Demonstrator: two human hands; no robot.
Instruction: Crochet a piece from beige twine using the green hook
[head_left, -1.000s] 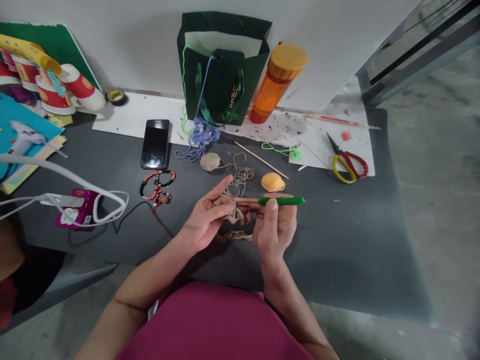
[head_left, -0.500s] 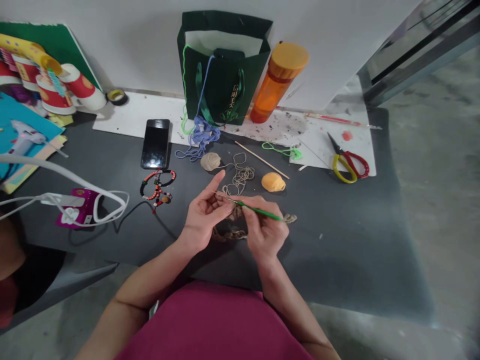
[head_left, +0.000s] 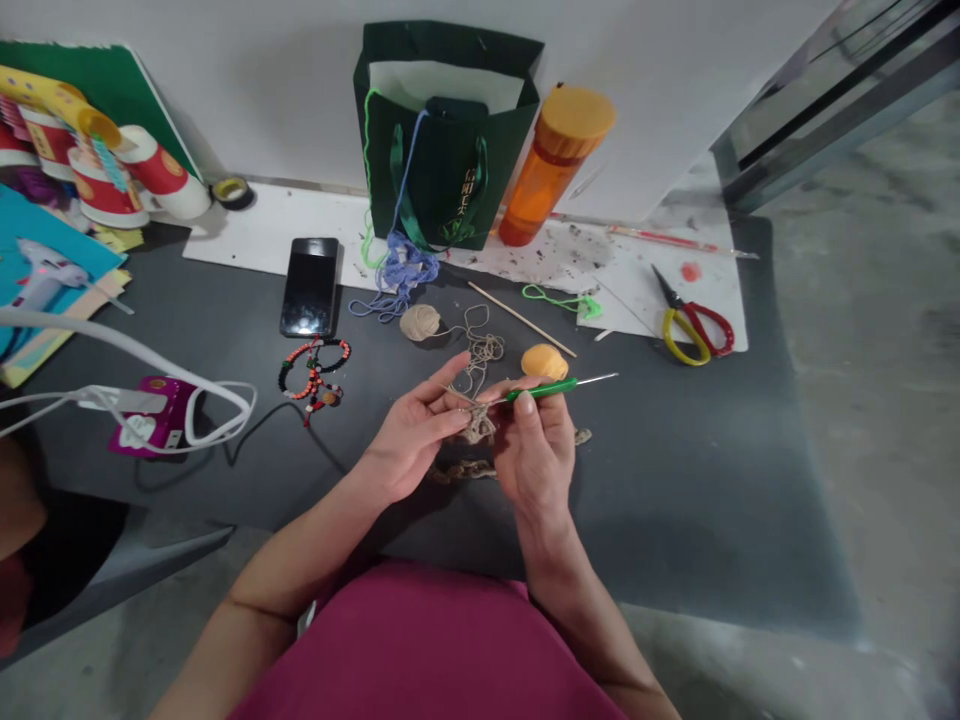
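Observation:
Between thumb and fingers, my left hand (head_left: 409, 435) pinches a piece of beige crochet work (head_left: 478, 425), its index finger stretched out with yarn near it. My right hand (head_left: 536, 450) is closed on a green-handled crochet hook (head_left: 544, 390). One end of the hook points right, past the fingers; the other reaches toward the crochet work. Loose beige yarn (head_left: 487, 348) runs from a small beige ball (head_left: 420, 322) beyond my hands. More brownish crocheted strip (head_left: 461, 470) lies on the table below them, partly hidden by my right hand.
A yellow yarn ball (head_left: 545, 362) and a thin wooden stick (head_left: 523, 320) lie just beyond my hands. Scissors (head_left: 694, 330) rest at right. A phone (head_left: 310, 287) and beaded bracelets (head_left: 313, 375) lie left. A green paper bag (head_left: 442, 150) and orange bottle (head_left: 555, 165) stand at the back.
The crochet hook has turned in my right hand, so its far end now points right and slightly up. My right hand has rolled, showing more palm. The crochet work shows more clearly between my hands.

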